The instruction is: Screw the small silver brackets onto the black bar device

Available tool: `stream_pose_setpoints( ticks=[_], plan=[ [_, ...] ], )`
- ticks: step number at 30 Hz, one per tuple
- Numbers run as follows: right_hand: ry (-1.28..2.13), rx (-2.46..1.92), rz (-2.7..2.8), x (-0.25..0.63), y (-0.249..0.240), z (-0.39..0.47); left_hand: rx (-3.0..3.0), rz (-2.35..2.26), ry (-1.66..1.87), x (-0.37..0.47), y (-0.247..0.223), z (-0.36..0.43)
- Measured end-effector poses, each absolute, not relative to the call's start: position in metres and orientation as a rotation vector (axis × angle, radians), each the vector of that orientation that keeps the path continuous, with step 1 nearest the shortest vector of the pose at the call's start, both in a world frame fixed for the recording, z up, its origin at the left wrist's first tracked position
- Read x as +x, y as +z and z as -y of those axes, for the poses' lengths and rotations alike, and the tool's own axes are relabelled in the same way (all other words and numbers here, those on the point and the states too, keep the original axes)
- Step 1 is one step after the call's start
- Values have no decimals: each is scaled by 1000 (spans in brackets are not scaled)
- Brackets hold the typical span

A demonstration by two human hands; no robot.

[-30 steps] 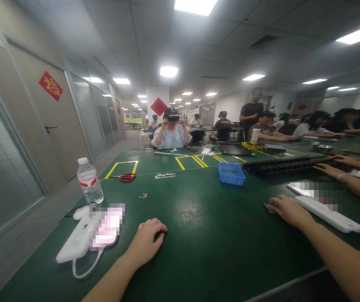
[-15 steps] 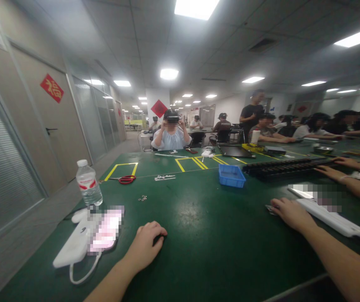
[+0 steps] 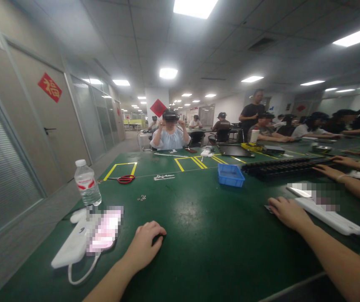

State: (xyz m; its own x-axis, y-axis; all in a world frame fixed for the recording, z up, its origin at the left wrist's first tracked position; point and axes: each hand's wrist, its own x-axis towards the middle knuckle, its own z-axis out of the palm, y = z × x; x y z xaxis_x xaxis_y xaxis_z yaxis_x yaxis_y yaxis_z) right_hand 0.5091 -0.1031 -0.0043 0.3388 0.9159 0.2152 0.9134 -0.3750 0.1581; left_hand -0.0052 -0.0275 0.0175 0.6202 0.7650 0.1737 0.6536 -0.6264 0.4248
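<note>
My left hand (image 3: 146, 245) rests palm down on the green table (image 3: 195, 256). Its fingers are loosely bent, the thumb stands apart from them, and I see nothing in it. Farther right, my right hand (image 3: 289, 213) also lies on the tabletop, fingers loosely extended. Under its fingertips a small flat grey piece (image 3: 268, 208) pokes out; most of it is hidden, so its kind is unclear. Just beyond that hand is a long white device (image 3: 330, 216). Several small metal rings (image 3: 141, 198) lie loose ahead of my left hand.
On the left are a water bottle (image 3: 87, 184), a white power bank (image 3: 73, 247) with a cable, and a pink-screened phone (image 3: 107, 230). Red-handled scissors (image 3: 126, 179), white strips (image 3: 164, 177), a blue bin (image 3: 230, 176) and a black rack (image 3: 280, 166) lie farther off. Another person's hands (image 3: 327, 172) reach in at right.
The view has shifted very slightly. Both of my hands keep their places on the table, and the objects around them have not moved.
</note>
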Motion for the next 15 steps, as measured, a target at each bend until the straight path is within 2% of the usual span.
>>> stream_pose_setpoints(
  ticks=[15],
  plan=[
    [400,2626,-1770,516,-10,102,2528,-1153,494,-6,16,27]
  ],
)
